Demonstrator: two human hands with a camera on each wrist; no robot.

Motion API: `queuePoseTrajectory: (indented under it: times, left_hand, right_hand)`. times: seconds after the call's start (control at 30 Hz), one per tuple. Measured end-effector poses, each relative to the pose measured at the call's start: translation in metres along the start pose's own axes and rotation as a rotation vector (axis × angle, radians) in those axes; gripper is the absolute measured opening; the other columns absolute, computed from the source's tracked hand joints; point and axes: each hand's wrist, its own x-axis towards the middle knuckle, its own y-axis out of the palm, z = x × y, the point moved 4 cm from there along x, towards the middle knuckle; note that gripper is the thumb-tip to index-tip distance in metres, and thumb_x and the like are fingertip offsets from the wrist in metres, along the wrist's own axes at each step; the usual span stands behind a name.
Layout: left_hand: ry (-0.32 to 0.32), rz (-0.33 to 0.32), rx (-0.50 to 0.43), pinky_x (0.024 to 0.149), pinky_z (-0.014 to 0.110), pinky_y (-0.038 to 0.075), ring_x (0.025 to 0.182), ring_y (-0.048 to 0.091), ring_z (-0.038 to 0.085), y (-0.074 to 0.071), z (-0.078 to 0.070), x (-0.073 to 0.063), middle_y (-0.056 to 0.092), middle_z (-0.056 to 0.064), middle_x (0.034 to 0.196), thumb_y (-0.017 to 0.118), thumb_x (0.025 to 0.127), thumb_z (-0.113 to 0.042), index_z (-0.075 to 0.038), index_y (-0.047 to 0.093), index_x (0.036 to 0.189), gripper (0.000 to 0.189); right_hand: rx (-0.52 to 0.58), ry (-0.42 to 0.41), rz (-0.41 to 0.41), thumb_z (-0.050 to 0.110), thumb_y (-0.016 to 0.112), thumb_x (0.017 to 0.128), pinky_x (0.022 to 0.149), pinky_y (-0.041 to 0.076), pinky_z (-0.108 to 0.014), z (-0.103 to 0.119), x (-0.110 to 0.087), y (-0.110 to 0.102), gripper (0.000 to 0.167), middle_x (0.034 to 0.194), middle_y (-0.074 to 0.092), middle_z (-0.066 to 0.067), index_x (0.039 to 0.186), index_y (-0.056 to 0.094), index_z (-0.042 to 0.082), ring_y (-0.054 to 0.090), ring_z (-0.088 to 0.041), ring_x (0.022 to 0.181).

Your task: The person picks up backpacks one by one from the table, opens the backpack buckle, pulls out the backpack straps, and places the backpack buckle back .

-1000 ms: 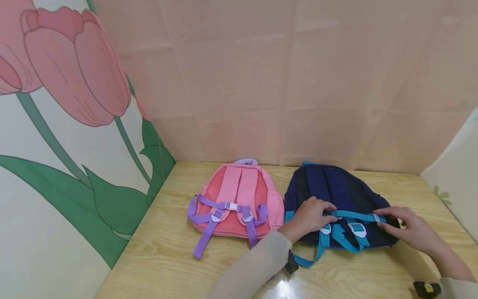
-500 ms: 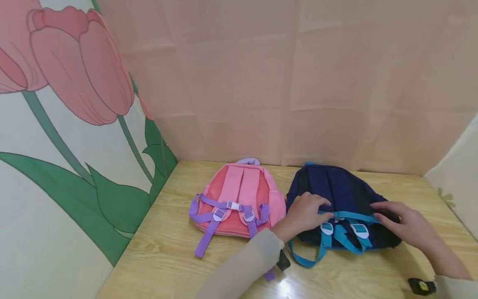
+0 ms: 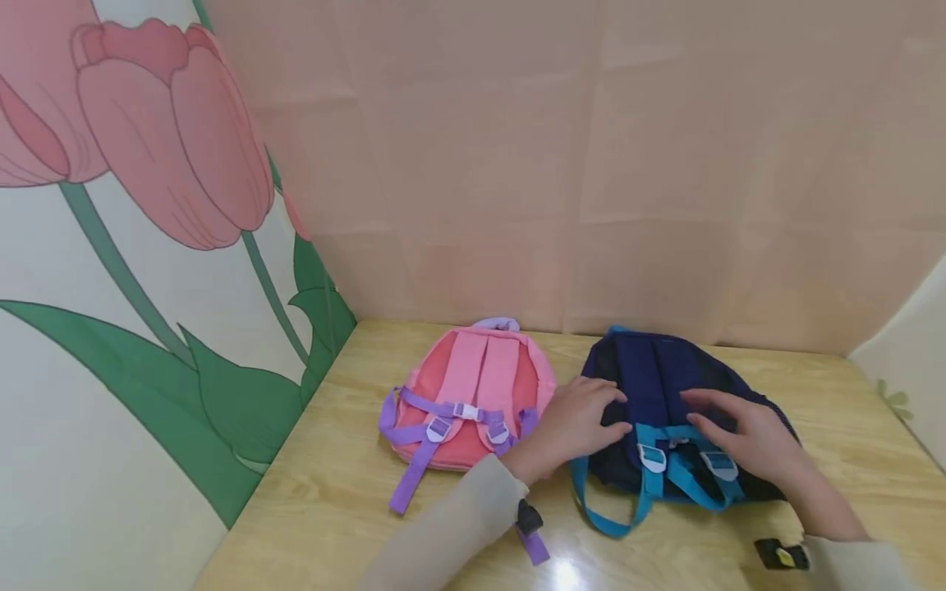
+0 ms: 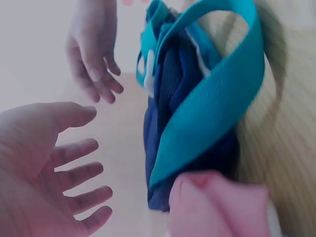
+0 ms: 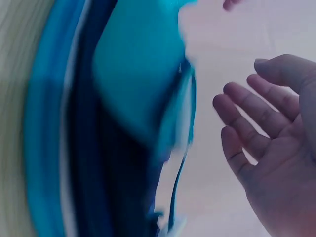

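Observation:
A navy backpack lies back panel up on the table, its teal straps and white buckles facing me. A teal chest strap joins its two shoulder straps, and a teal loop hangs down onto the tabletop. My left hand hovers at the bag's left side, fingers apart and holding nothing; the left wrist view shows its spread fingers. Over the bag's right part is my right hand, also holding nothing, its fingers loosely extended in the right wrist view.
Left of the navy bag lies a pink backpack with purple straps, partly behind my left hand and forearm. The wooden table meets a pinkish back wall. Tulips decorate the left wall.
Both hands had fingers on the teal chest strap and have let go. My left hand has drawn back leftward, my right hand has shifted left over the bag.

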Motion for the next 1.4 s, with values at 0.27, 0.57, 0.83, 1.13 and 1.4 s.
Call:
queuePoseTrajectory:
  times: [0.27,0.57,0.83,1.13,1.4]
  left_hand:
    - [-0.043,0.005,0.025,0.113,0.038,0.04,0.138,0.046,0.016,-0.019,0.031,-0.021,0.052,-0.006,0.15,0.065,0.096,-0.05,-0.028,0.061,0.137,0.047]
    - [-0.125,0.018,0.055,0.117,0.041,0.033,0.138,0.047,0.019,-0.03,0.072,-0.052,0.06,-0.006,0.14,0.07,0.094,-0.045,-0.024,0.062,0.136,0.048]
    - [-0.142,-0.018,0.013,0.113,0.046,0.037,0.135,0.05,0.026,-0.039,0.104,-0.076,0.062,-0.001,0.14,0.072,0.092,-0.037,-0.019,0.064,0.133,0.046]
    - [-0.148,-0.03,-0.047,0.11,0.047,0.039,0.129,0.055,0.027,-0.045,0.132,-0.105,0.065,0.004,0.134,0.075,0.091,-0.032,-0.015,0.067,0.126,0.04]
    - [-0.117,-0.057,-0.099,0.11,0.049,0.041,0.127,0.056,0.034,-0.054,0.145,-0.121,0.066,0.013,0.131,0.076,0.089,-0.021,-0.006,0.069,0.122,0.037]
  right_hand:
    - [-0.004,-0.068,0.016,0.012,0.077,0.089,0.083,0.05,-0.018,0.031,0.021,0.02,0.036,0.12,0.071,-0.009,0.125,0.069,0.01,0.067,-0.03,0.103]
    - [0.058,-0.058,0.09,0.012,0.075,0.091,0.086,0.055,-0.055,0.055,0.036,0.042,0.043,0.131,0.065,-0.018,0.132,0.063,0.004,0.068,-0.034,0.108]
    - [0.12,-0.03,0.192,0.017,0.074,0.093,0.096,0.05,-0.058,0.072,0.048,0.059,0.049,0.137,0.06,-0.021,0.137,0.059,0.002,0.064,-0.038,0.116]
    - [0.166,-0.122,0.188,0.01,0.077,0.089,0.099,0.049,-0.056,0.104,0.061,0.079,0.047,0.132,0.061,-0.02,0.132,0.061,0.0,0.059,-0.039,0.121]
    - [0.22,-0.13,0.23,0.003,0.072,0.088,0.099,0.049,-0.056,0.128,0.073,0.097,0.045,0.132,0.062,-0.019,0.131,0.062,-0.001,0.058,-0.039,0.122]
